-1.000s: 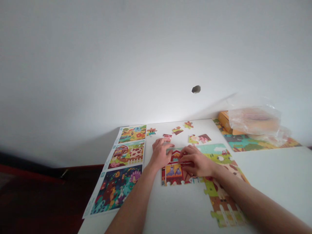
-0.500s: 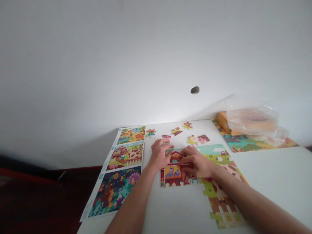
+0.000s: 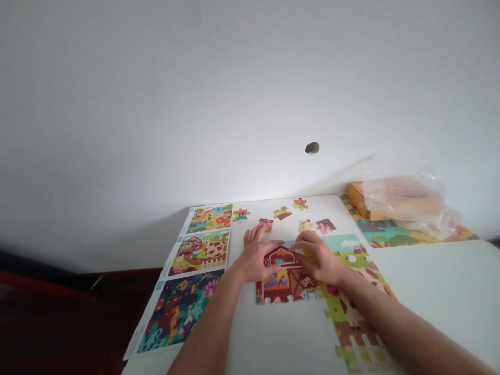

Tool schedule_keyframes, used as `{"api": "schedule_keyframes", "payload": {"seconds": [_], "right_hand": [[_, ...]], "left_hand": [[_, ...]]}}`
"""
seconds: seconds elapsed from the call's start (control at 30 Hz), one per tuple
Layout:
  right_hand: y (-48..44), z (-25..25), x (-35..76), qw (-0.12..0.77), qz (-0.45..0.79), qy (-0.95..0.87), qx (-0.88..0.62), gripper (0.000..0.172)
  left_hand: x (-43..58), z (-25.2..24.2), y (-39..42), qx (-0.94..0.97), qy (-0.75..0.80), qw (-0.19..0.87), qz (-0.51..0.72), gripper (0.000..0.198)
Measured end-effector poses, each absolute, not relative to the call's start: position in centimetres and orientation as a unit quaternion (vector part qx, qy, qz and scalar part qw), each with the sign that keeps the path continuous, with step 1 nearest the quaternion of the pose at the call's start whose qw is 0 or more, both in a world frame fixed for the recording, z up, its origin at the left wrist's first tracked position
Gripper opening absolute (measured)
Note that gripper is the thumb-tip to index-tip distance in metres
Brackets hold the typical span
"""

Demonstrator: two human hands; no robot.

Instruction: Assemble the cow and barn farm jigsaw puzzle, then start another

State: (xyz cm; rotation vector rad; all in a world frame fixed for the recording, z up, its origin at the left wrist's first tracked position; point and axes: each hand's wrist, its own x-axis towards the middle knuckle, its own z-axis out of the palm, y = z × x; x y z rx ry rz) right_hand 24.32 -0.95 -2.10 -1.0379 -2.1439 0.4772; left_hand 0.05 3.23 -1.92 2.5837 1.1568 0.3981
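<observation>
A partly joined farm jigsaw puzzle (image 3: 279,284) lies on the white table, its red barn section between my hands. My left hand (image 3: 255,258) rests at the barn's left side, fingers spread and thumb on the picture. My right hand (image 3: 318,258) touches the barn's upper right, with bent fingers and the thumb apart from the index finger; I see no loose piece in it. The joined cow section (image 3: 347,299) runs partly under my right forearm. Beyond my hands lie loose pieces: a pink one (image 3: 266,224), a brown-green one (image 3: 282,213) and several others.
A sheet with three printed pictures (image 3: 199,250) lies along the table's left edge. At the back right, an orange box (image 3: 356,197) and a clear plastic bag (image 3: 406,195) sit on another colourful puzzle (image 3: 398,234). A white wall with a hole (image 3: 312,148) stands behind.
My left hand's fingers have spread wider, and my right hand has shifted slightly right, uncovering more of the barn and the farmer figure. The loose pieces have stayed put.
</observation>
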Motion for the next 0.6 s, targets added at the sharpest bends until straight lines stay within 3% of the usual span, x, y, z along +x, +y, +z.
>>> {"api": "schedule_keyframes", "payload": {"seconds": [0.47, 0.6], "right_hand": [[-0.85, -2.63, 24.29, 0.331, 0.164, -0.841, -0.395, 0.026], [-0.85, -2.52, 24.43, 0.289, 0.168, -0.862, -0.382, 0.027]], "left_hand": [[0.13, -1.85, 2.94, 0.895, 0.398, 0.143, 0.139, 0.059], [0.05, -1.92, 2.93, 0.899, 0.388, 0.141, 0.145, 0.059]]}}
